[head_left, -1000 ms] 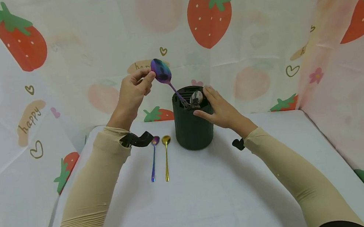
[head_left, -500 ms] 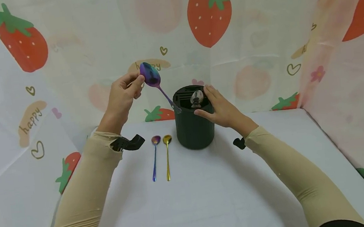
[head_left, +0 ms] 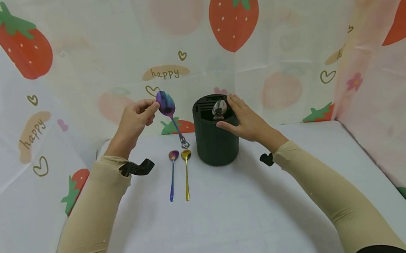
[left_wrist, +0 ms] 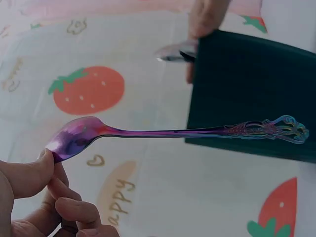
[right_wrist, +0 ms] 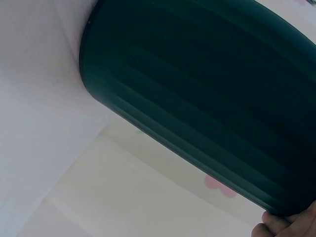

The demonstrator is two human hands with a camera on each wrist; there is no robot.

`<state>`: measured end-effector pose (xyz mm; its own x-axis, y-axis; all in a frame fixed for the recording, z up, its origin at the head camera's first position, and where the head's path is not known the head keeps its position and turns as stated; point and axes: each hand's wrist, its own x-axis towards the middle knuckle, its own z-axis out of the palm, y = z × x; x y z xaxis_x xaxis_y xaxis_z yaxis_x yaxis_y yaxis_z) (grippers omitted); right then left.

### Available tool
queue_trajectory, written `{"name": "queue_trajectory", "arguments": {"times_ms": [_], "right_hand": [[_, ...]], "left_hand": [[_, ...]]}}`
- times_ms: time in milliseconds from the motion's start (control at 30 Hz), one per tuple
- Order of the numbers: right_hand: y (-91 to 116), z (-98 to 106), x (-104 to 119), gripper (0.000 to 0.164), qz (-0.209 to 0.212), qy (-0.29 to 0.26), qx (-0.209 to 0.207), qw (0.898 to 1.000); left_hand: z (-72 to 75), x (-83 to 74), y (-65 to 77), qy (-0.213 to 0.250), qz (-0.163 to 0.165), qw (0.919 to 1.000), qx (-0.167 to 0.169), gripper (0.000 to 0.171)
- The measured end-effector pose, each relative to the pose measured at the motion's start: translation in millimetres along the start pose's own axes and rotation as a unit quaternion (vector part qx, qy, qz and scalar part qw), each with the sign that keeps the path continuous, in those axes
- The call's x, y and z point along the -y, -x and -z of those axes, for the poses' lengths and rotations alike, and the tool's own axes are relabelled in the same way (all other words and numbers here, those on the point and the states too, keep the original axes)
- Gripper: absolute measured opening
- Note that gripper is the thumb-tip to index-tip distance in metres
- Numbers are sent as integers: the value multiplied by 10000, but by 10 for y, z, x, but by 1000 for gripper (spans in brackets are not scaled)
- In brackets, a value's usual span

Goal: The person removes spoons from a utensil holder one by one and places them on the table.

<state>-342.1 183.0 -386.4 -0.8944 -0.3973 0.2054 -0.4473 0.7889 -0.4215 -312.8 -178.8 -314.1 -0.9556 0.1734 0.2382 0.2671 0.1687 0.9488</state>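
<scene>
My left hand (head_left: pixel 133 121) pinches a purple-blue iridescent spoon (head_left: pixel 166 103) by its bowl, between thumb and fingers. The spoon's openwork handle end points down and to the right, above the table; the left wrist view shows the ornate spoon handle (left_wrist: pixel 256 131) in front of the holder. A dark green cylindrical utensil holder (head_left: pixel 216 143) stands upright, with a silver spoon (head_left: pixel 219 108) showing in its opening. My right hand (head_left: pixel 248 119) rests with extended fingers against the holder's right upper rim, the thumb across its front. In the right wrist view the holder's side (right_wrist: pixel 197 98) fills most of the picture.
An iridescent long-handled spoon (head_left: pixel 172 175) and a gold spoon (head_left: pixel 186 175) lie side by side on the white table (head_left: pixel 228 223), left of the holder. Behind stands a strawberry-printed cloth backdrop (head_left: pixel 289 31).
The iridescent spoon has come out of the holder, moving left and then down in my left hand. My right hand stays on the holder's rim.
</scene>
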Motion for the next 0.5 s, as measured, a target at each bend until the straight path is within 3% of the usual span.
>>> {"name": "queue_trajectory", "arguments": {"times_ms": [500], "right_hand": [[7,-5,5,111,11,-39,-28,10000]], "left_hand": [[227,416,5,-707,901,9934,100,40]]}}
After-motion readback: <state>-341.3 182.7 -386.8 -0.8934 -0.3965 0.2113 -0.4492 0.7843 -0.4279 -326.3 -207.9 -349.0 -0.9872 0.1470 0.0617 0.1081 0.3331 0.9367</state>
